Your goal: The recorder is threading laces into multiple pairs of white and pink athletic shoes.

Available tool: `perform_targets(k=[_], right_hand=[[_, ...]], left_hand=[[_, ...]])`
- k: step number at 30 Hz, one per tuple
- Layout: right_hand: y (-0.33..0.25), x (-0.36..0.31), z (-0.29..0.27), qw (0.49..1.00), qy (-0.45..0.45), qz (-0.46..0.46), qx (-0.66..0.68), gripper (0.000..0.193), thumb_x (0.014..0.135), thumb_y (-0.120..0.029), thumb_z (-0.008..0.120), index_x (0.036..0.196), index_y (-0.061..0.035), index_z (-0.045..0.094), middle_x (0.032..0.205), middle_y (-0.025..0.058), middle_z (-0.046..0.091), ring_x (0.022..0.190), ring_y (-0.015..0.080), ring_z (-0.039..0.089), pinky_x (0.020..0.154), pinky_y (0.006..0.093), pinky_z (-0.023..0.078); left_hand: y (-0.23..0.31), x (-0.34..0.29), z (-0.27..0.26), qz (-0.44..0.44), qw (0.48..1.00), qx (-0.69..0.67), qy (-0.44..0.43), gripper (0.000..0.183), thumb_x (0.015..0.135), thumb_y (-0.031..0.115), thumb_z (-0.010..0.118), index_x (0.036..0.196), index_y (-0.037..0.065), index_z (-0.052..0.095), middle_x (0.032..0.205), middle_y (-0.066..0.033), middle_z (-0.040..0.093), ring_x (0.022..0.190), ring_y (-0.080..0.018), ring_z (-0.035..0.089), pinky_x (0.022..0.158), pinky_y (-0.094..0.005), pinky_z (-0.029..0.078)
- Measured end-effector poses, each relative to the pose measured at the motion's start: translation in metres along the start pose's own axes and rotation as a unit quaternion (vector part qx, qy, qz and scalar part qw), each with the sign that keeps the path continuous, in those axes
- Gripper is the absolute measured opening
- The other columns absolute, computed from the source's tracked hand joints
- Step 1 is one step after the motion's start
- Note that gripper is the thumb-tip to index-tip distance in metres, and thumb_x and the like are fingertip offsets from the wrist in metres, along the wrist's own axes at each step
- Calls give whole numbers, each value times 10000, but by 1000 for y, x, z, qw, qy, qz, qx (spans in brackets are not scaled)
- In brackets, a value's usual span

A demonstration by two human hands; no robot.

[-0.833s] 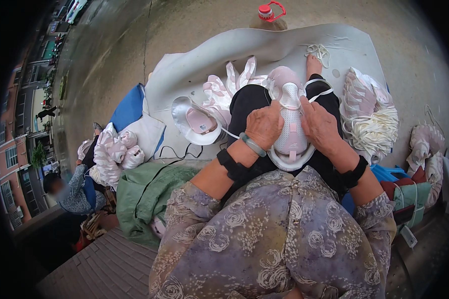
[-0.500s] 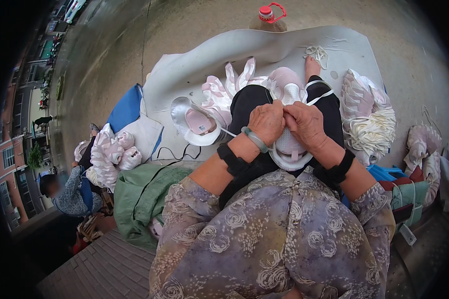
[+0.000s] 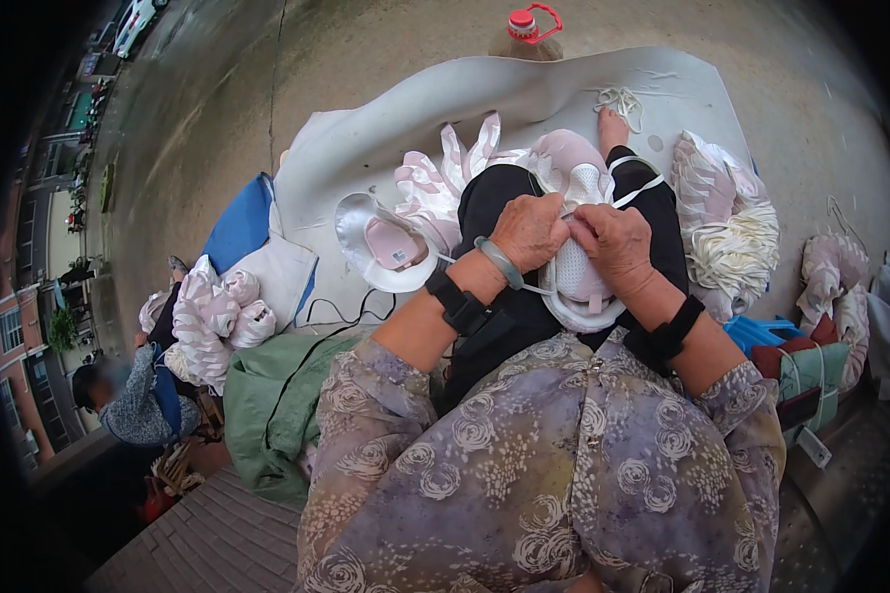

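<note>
A pink and white shoe upper lies across my black-trousered lap, its dotted white tongue showing between my hands. My left hand is closed in a pinch over the middle of the upper. My right hand pinches right beside it, thumb and forefinger almost touching the left fingertips. Whatever fine piece sits between the fingertips is hidden. A white lace loops out over my right leg near the right knuckles. Left of my lap lies another upper with its pink inside facing up.
Stacked pink-white uppers lie on the pale sheet. At right are another stack and a bundle of white laces. A green cloth lies left, near a seated person. Beyond the sheet stands a red-capped jug.
My hands still pinch at the middle of the upper, with the right fingers slightly farther from the left. The view has shifted a little.
</note>
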State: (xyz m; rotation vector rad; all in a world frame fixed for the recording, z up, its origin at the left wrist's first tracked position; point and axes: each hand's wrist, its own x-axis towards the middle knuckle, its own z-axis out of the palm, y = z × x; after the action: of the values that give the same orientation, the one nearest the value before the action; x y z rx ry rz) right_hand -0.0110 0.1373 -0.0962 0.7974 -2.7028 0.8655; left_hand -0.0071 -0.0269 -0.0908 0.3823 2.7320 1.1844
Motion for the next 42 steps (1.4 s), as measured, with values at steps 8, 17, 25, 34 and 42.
perform_targets(k=[8, 17, 25, 34, 42], right_hand=[[-3, 1, 0, 996, -30, -25, -78, 150, 740, -267, 623, 738, -131, 558, 639, 27, 579, 584, 212, 579, 529, 342, 373], [-4, 3, 5, 982, -47, -79, -165, 61, 743, -180, 563, 775, -129, 556, 652, 22, 580, 582, 188, 575, 585, 343, 370], [-20, -15, -49, 976, -75, -173, -109, 58, 690, -68, 572, 708, -88, 521, 599, 59, 496, 559, 227, 514, 597, 338, 358], [163, -300, -174, 941, -92, 301, -126, 182, 796, -176, 573, 698, -47, 491, 633, 161, 513, 605, 356, 521, 546, 431, 381], [96, -99, -106, 992, -61, 105, 21, 318, 710, -131, 620, 999, -32, 533, 848, 120, 531, 726, 292, 541, 656, 374, 421]], left_hand=[[-5, 3, -1, 22, 1000, -5, -16, 205, 712, 192, 527, 741, -10, 540, 703, -244, 570, 710, -419, 562, 662, -473, 451], [-10, -1, 6, 77, 994, -76, 26, 158, 737, 86, 478, 837, 12, 575, 636, -205, 545, 601, -357, 574, 560, -386, 457], [-4, -12, 14, 31, 991, -3, 131, 93, 757, 110, 522, 761, 23, 556, 642, -191, 558, 625, -358, 580, 553, -407, 452], [9, -20, 15, 21, 987, 42, 151, 132, 769, 146, 506, 690, 40, 515, 587, -174, 552, 578, -345, 580, 545, -426, 467], [28, -12, 1, -5, 985, 131, 113, 120, 732, 181, 572, 727, 65, 539, 628, -140, 568, 592, -308, 583, 533, -387, 464]])
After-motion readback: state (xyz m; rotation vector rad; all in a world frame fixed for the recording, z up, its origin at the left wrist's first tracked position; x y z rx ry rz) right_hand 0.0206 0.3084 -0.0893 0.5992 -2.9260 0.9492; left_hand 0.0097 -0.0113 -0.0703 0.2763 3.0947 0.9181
